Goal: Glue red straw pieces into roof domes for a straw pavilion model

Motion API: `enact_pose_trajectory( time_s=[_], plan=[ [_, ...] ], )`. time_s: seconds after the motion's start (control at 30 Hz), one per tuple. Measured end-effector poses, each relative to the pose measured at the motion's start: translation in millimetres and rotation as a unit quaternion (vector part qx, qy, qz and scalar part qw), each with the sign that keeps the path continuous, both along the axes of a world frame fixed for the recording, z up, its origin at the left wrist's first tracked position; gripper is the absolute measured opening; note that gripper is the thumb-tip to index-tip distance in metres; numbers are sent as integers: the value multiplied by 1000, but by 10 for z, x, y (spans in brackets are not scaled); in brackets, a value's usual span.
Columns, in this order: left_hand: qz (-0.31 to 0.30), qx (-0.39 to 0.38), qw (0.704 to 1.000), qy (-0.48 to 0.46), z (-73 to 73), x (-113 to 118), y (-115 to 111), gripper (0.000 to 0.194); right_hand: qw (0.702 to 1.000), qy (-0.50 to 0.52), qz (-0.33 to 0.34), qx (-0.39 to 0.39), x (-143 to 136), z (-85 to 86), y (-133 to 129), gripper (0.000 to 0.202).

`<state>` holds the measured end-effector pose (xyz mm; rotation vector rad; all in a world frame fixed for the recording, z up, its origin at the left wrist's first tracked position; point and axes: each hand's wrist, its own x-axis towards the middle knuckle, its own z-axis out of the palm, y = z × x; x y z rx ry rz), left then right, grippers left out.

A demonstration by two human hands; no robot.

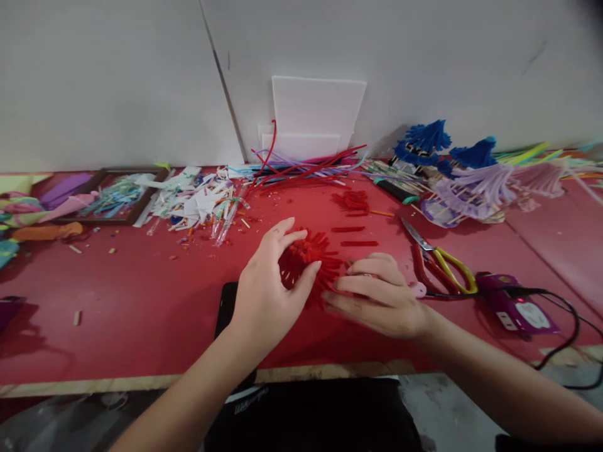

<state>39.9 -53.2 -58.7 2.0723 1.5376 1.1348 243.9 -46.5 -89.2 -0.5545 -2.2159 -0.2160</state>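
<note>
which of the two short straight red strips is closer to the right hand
The front red strip, toward the person's side; the back red strip lies farther from the right hand.

The left hand (268, 270) and right hand (384, 298) are bare, as are both forearms — a black sleeve edge (522, 443) shows lower right. Black clothing (315, 417) covers the lap — pale lettering (251, 401) and a white stripe (245, 393) mark its left side.

Free red tabletop (151, 301) left of the phone (227, 306) (1 stick bit (77, 317) there)
</note>
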Motion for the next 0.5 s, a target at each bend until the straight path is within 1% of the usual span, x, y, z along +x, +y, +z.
enact_pose_trajectory(
  time_s=[0.1, 0.17, 0.27, 0.33, 0.37, 0.43, 0.47, 0.5],
  plan=[
    [-2, 0, 1000, 3, -7, -1, 5, 53, 1000, 17, -14, -9, -16, -11, -9, 8],
    [-2, -2, 1000, 4, -20, -1, 12, 53, 1000, 14, -11, -13, -24, -4, -12, 6],
    [-8, -6, 1000, 6, -32, -10, 15, 52, 1000, 1, -8, -10, -36, 24, -12, 8],
    [-14, 0, 1000, 5, -11, -34, 4, 52, 1000, 5, -13, -8, -47, 38, -10, 8],
    [-21, 3, 1000, -7, 13, -55, -5, 53, 1000, 7, -16, -8, -52, 42, -9, 7],
    [-40, 7, 997, -68, 89, -113, -24, 54, 1000, 8, -19, -5, -61, 43, -5, 6],
    [-49, 7, 992, -115, 137, -151, -29, 51, 1000, 9, -20, -5, -63, 41, -3, 6],
    [-43, 14, 986, -161, 185, -192, -31, 45, 1000, 8, -22, -7, -63, 40, -2, 5]
  ],
)
